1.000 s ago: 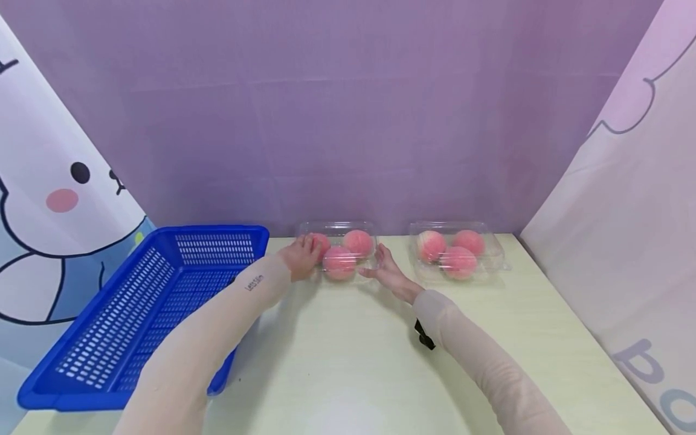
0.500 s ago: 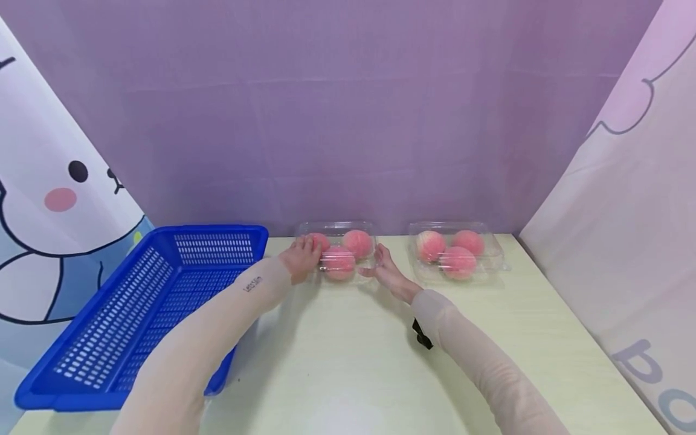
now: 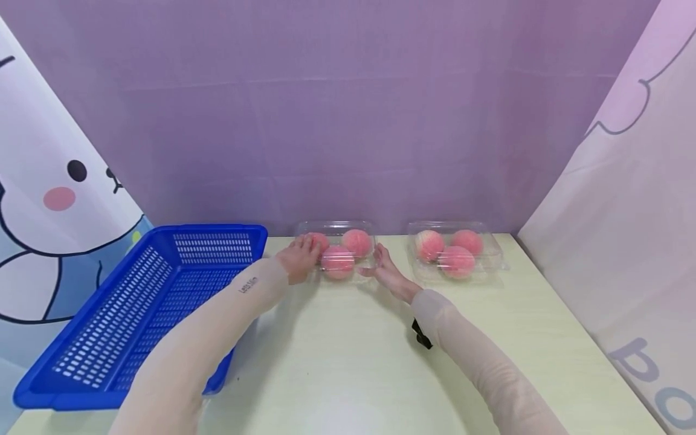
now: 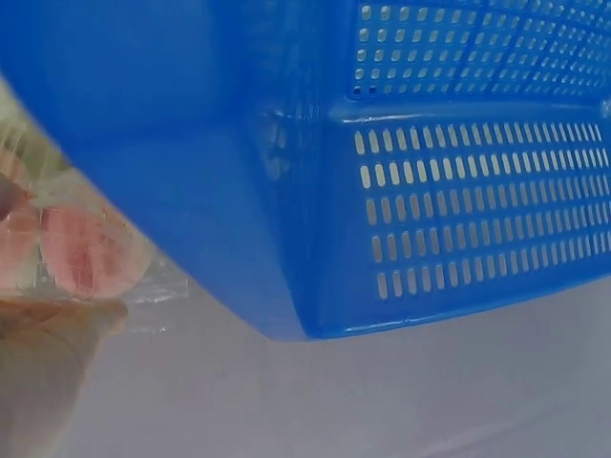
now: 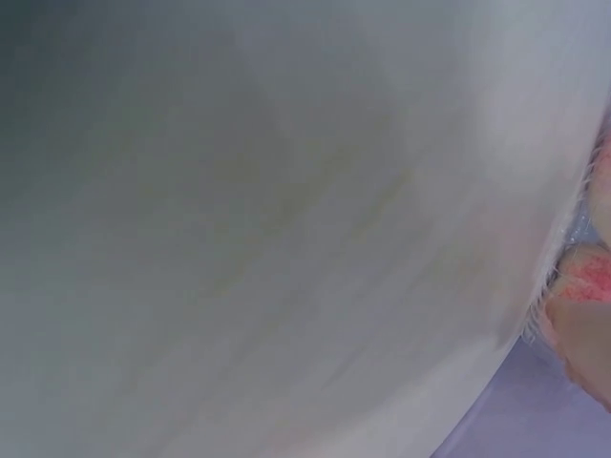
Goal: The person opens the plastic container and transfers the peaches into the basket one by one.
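A clear plastic fruit box (image 3: 338, 226) with three pink peaches (image 3: 338, 263) in it sits at the back middle of the table. At its left side, my left hand (image 3: 298, 261) lies with extended fingers over the edge by one peach; its thumb is hidden in the head view. My right hand (image 3: 391, 278) touches the right side, fingers fairly straight and thumb apart along the front corner. In the left wrist view, part of the hand (image 4: 46, 367) shows beside a peach (image 4: 88, 253). A pale sleeve (image 5: 286, 239) fills most of the right wrist view.
A second clear box (image 3: 496, 258), also with three peaches, stands to the right. At left is a large blue perforated basket (image 3: 260, 238), its corner close to my left forearm. A purple cloth (image 3: 348, 121) hangs right behind the pale table (image 3: 337, 356).
The view has shifted very slightly. Both hands keep their places at the sides of the middle fruit box, and the boxes and basket stay where they were.
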Available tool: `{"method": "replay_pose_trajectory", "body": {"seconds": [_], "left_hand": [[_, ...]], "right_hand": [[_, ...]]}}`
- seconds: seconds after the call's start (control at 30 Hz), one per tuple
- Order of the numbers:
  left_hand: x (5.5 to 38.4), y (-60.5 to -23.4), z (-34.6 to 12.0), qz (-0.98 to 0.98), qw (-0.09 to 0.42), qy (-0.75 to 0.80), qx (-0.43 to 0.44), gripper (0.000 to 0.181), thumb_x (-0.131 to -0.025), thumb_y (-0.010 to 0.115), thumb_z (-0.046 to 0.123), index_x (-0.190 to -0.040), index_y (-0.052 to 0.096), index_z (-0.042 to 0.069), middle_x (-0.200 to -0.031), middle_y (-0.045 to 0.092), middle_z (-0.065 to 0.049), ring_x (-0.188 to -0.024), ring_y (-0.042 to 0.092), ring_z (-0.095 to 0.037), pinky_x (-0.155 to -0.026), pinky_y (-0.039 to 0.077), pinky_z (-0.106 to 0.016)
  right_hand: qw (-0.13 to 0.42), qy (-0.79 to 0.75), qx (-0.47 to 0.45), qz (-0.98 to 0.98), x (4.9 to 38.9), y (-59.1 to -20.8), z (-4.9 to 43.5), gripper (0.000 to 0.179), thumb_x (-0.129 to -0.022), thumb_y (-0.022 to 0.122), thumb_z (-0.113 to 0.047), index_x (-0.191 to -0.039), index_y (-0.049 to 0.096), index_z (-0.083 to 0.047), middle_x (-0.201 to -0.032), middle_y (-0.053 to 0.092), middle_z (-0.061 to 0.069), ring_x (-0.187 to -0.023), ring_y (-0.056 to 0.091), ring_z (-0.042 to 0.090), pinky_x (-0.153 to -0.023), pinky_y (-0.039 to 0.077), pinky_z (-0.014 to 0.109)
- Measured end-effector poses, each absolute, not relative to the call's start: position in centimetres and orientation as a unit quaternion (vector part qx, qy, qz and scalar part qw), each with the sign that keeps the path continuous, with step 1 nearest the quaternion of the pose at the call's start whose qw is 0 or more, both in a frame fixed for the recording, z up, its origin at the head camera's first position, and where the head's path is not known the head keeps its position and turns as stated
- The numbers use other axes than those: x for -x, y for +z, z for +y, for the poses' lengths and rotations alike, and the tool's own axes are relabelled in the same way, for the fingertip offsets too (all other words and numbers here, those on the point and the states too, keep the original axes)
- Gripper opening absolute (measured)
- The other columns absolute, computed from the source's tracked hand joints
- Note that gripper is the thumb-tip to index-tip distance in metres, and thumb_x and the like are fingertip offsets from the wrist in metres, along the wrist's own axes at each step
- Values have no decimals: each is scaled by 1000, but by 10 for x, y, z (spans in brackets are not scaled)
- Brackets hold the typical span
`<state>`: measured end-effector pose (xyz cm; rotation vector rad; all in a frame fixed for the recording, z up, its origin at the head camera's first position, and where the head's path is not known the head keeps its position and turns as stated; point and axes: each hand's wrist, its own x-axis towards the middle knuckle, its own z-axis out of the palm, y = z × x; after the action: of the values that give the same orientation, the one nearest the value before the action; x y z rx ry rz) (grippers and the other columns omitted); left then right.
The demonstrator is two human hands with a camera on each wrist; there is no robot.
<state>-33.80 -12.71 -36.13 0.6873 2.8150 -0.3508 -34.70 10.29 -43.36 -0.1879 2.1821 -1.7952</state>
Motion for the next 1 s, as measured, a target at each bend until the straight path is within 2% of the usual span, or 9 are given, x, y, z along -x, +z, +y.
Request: {"method": "replay_pose_trajectory", "body": {"seconds": [0.13,0.27,0.37,0.5,0.77,1.0], "left_hand": [[337,-355,-127,960,98,-95,-245,63,-91,49,14,-144,18,-3,-147,17,-31,-136,19,-43,-110,23,-47],[338,-352,-121,953,72,-86,-281,64,-87,55,19,-138,27,-7,-142,27,-32,-134,24,-42,-112,22,-46],[339,-352,-109,948,56,-72,-306,64,-90,53,28,-137,30,-8,-142,31,-29,-135,25,-39,-113,21,-44],[341,-353,-90,949,70,-42,-306,70,-92,48,39,-142,22,-4,-148,20,-25,-138,18,-35,-114,19,-42],[348,-362,-73,949,66,-36,-306,68,-91,52,27,-144,20,-1,-149,15,-25,-138,16,-37,-112,21,-46],[349,-366,-67,944,64,-58,-318,60,-95,44,26,-143,22,-1,-149,14,-24,-138,17,-38,-110,24,-48]], "right_hand": [[158,-626,69,761,348,-434,104,95,-86,60,-16,-146,-14,-15,-154,-8,9,-142,-5,23,-113,3,49],[161,-626,68,760,350,-435,105,96,-86,60,-15,-145,-16,-14,-154,-9,9,-142,-6,23,-113,2,49],[167,-624,69,760,350,-436,105,97,-87,60,-16,-145,-18,-14,-154,-10,7,-142,-7,22,-113,1,48],[169,-623,72,760,350,-437,104,97,-87,59,-16,-144,-20,-14,-154,-11,7,-142,-8,22,-113,-1,48],[163,-626,69,760,351,-438,101,98,-86,61,-15,-144,-18,-12,-154,-10,9,-142,-6,23,-114,1,45],[160,-627,70,759,351,-438,104,101,-84,63,-17,-145,-17,-11,-154,-9,12,-142,-6,25,-114,1,47]]}}
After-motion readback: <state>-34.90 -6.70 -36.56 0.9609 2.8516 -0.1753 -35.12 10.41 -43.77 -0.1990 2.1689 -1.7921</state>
